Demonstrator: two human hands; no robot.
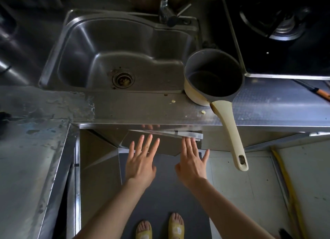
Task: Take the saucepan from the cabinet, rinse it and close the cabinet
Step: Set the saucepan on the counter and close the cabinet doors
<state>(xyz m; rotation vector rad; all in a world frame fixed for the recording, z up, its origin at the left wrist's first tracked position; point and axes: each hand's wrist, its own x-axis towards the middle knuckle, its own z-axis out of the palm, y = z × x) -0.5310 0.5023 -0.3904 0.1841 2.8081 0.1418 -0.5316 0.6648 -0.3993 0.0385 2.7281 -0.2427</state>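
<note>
Saucepan (213,77) sits on the tabletop (142,108) just right of the sink (114,54), its handle (232,131) jutting past the edge. Our left hand (141,162) and right hand (192,163) are both spread flat and empty, fingers reaching the cabinet door (166,142) below the sink. We judge the door is being closed; a forearm rising could clip that overhanging handle and tip the pan.

Dim, wide-angle warped edges, glare on steel
</note>
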